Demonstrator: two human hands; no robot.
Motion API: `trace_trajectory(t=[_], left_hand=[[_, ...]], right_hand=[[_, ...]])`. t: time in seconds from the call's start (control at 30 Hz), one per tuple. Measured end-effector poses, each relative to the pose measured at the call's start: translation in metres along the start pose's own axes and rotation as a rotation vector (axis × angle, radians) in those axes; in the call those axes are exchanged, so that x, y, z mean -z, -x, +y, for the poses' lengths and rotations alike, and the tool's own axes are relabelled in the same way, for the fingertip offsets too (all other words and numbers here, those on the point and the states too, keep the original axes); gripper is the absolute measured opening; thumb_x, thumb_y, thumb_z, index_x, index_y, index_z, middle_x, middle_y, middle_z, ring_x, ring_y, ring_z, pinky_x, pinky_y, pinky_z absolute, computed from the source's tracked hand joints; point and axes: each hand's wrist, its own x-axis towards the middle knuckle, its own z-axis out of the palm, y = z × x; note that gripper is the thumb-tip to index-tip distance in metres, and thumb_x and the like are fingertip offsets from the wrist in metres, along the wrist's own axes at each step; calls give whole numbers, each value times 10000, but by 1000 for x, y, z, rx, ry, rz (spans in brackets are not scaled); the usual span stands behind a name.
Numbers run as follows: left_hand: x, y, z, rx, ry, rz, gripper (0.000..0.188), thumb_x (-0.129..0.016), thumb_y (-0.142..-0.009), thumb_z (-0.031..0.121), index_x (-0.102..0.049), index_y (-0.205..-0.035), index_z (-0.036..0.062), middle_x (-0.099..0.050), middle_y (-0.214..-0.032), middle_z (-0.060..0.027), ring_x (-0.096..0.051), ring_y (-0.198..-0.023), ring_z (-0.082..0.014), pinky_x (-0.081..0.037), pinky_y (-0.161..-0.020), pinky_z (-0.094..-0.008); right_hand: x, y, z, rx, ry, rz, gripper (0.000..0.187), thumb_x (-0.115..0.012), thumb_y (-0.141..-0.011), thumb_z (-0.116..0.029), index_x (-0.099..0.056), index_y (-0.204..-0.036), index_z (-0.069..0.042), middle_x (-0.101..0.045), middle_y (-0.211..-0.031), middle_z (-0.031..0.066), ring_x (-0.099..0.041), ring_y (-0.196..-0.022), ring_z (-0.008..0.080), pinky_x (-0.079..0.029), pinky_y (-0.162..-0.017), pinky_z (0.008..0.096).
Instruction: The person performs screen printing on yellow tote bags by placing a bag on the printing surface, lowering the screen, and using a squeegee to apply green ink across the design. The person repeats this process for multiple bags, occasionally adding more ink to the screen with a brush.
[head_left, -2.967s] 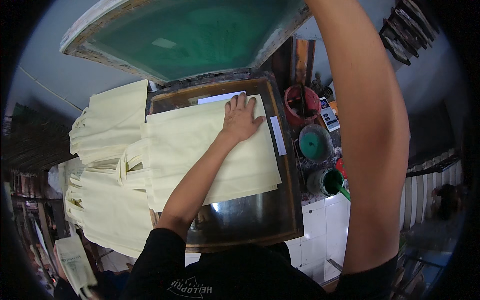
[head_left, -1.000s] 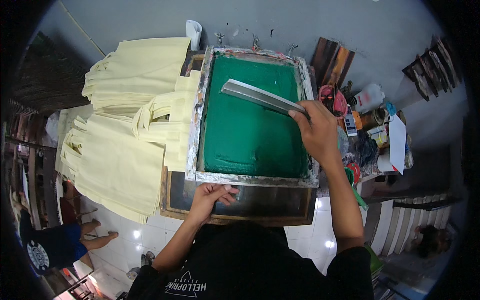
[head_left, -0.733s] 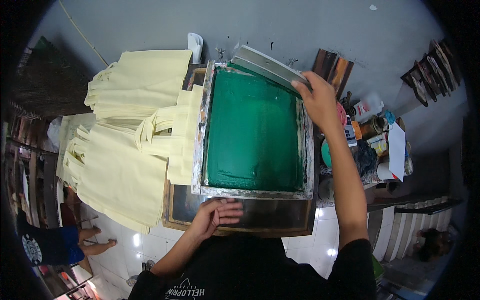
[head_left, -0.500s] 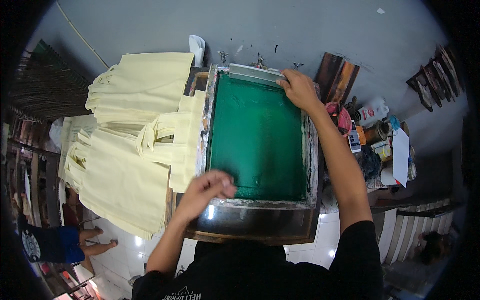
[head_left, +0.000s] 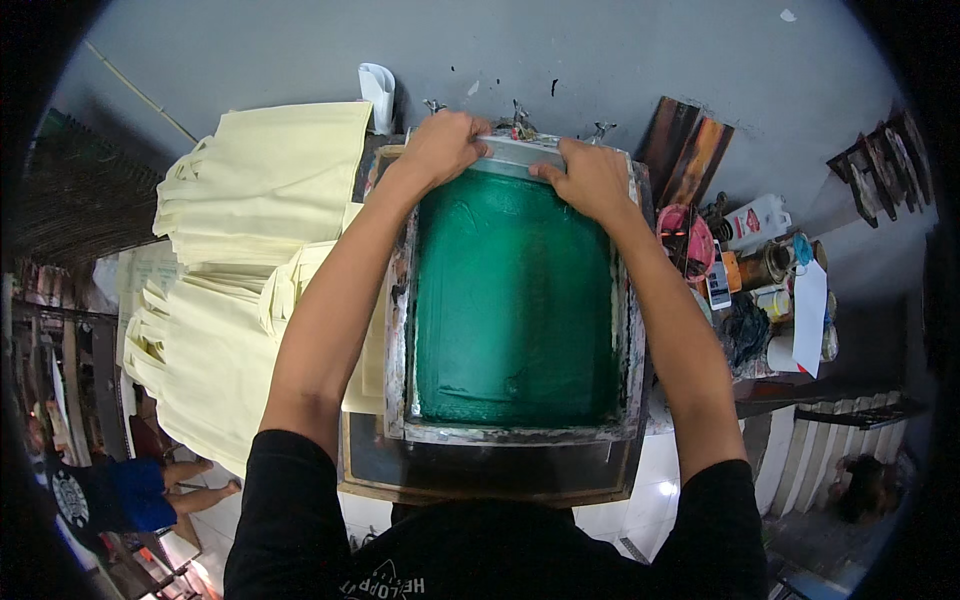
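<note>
Green screen — squeegee at far edge

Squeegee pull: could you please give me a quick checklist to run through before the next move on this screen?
1. Both hands on the squeegee: ok. Left hand and right hand grip it at the far end of the screen.
2. Screen down flat on the board: ok, frame looks lowered.
3. Ink on mesh: ok, green ink covers it.
4. Bag lined up under the screen: cannot tell, hidden by the frame.
5. Bag stack away from the screen: not ok, it touches the frame's left edge.
6. Ink pots out of the way: ok, they stand to the right.
</note>
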Motion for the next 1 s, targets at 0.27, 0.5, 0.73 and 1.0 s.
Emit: trace_trajectory(t=[0.27, 0.5, 0.73, 1.0], left_hand=[[-6, 66, 19, 0, 112, 106, 233, -707, -883, 208, -747, -1021, 25, -707, -907, -241, -680, -893, -423, -523, -807, -500], [-9, 118, 35, -19, 97, 124, 240, -721, -897, 237, -737, -1036, 43, -704, -881, -208, -672, -839, -410, -511, -752, -480], [-11, 173, 66, -4, 112, 118, 193, -723, -896, 201, -741, -1008, 44, -693, -864, -199, -665, -804, -388, -515, -741, -461], [-13, 261, 108, 48, 143, 79, 142, -754, -864, 132, -741, -938, 11, -703, -841, -183, -652, -759, -365, -523, -720, -441]], right_hand=[[-6, 44, -18, 124, -36, 138, 557, -686, -860, -593, -653, -853, -37, -703, -810, 200, -688, -772, 405, -513, -656, 513], [7, 91, -46, 87, -34, 26, 500, -691, -879, -536, -642, -859, -38, -716, -842, 185, -705, -817, 370, -536, -695, 501], [7, 146, -61, 178, -100, 151, 504, -739, -840, -521, -577, -778, -48, -656, -726, 158, -663, -690, 370, -490, -581, 480], [19, 229, -96, 182, -150, 120, 436, -775, -827, -443, -556, -775, -69, -610, -711, 116, -634, -656, 330, -474, -550, 444]])
